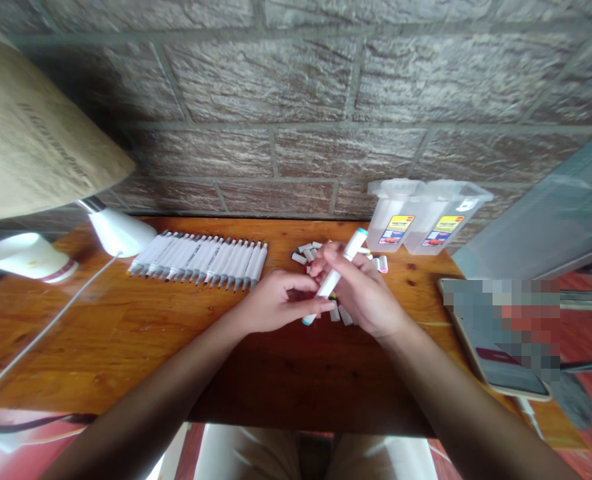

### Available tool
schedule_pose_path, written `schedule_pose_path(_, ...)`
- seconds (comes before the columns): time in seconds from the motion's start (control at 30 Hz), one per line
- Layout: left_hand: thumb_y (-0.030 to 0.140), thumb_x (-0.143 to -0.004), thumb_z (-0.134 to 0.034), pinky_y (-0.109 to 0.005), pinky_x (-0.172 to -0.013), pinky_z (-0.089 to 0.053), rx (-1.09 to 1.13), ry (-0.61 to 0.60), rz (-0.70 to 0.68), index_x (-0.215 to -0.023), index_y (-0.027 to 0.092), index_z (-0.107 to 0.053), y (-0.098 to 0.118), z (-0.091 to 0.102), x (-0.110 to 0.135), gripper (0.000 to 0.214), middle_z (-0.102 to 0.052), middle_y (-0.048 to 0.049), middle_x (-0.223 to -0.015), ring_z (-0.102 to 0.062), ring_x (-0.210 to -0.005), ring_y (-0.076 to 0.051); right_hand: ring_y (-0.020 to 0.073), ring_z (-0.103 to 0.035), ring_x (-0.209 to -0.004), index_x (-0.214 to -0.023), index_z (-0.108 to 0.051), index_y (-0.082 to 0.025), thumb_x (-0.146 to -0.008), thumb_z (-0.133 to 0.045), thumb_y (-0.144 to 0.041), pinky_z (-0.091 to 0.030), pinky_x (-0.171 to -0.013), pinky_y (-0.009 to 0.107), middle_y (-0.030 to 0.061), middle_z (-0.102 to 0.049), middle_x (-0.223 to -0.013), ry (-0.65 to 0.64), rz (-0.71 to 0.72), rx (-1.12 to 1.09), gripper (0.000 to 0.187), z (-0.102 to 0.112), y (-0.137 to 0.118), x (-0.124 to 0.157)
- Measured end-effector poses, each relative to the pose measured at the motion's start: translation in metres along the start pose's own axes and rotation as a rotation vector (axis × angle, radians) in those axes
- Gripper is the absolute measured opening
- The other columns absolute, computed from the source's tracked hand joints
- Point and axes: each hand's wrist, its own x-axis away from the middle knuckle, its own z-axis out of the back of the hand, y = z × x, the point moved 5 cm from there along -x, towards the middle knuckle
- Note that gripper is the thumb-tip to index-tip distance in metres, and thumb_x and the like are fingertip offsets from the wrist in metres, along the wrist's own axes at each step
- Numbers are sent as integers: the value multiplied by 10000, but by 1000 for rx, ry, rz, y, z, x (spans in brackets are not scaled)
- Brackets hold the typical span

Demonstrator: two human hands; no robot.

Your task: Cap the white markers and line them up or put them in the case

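While both hands meet above the middle of the wooden worktop [101, 333], we note that they share one marker [337, 270]: a white barrel with a teal cap at its far, upper end and a teal tip at its near, lower end. It is tilted so that the upper end leans right and away from us. The left hand [271, 303] has its grip clamped on the lower end, thumb and fingertips pinched on the barrel just above the teal tip. The right hand [363, 297] has its grip clamped on the middle of the barrel, with the fingers wrapped over it from the right. We find the marker clear of the wood, held in the air above a scatter of loose caps [306, 253]. Several caps lie partly hidden beneath the right hand, so we cannot count them. To the left of the hands, near but apart, a row of markers [201, 260] lies side by side, each touching the next, with the white barrels pointing toward the brick wall [301, 80]. Behind the right hand, against that wall, two clear plastic cases [429, 213] stand just beside each other, each bearing a yellow label. At the far left we see a white lamp [121, 230], and its cable [51, 323] crosses the wood toward the near left edge. At the right a flat device [506, 373] lies on the worktop, its screen blurred.
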Motion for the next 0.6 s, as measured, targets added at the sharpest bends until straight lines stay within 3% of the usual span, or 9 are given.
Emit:
schedule_pose_path(0.1,404,-886,-703,-212,-569,-474,20,64,-6,-780,121,-721,-1,4,-1,303,-704,-45,-685,-616,-607,-127,127,-614,-679,-829,-724,-209,-811,-778,-533,-507,-628,256,3,-685,-798,28,39,192,329,5,1,0)
schedule_pose_path(0.23,421,-880,-706,-215,-576,-481,14,96,-16,-760,124,-699,0,6,-1,321,-706,-45,-684,-624,-614,-131,127,-587,-607,-794,-752,-198,-808,-745,-600,-478,-573,252,5,-664,-680,44,79,363,402,6,-4,0)
schedule_pose_path(0.43,445,-936,-631,-198,-571,-493,29,106,6,-758,130,-683,2,9,-2,365,-695,-33,-666,-629,-588,-113,91,-472,-516,-784,-747,-178,-823,-723,-615,-389,-500,235,-22,-573,-578,127,124,358,439,12,-8,-1)
schedule_pose_path(0.6,443,-943,-621,-184,-567,-509,34,122,29,-744,135,-687,-2,12,-2,373,-699,-27,-647,-644,-569,-105,89,-490,-534,-798,-704,-183,-826,-740,-545,-388,-507,220,-36,-552,-602,336,180,257,366,36,-16,-6)
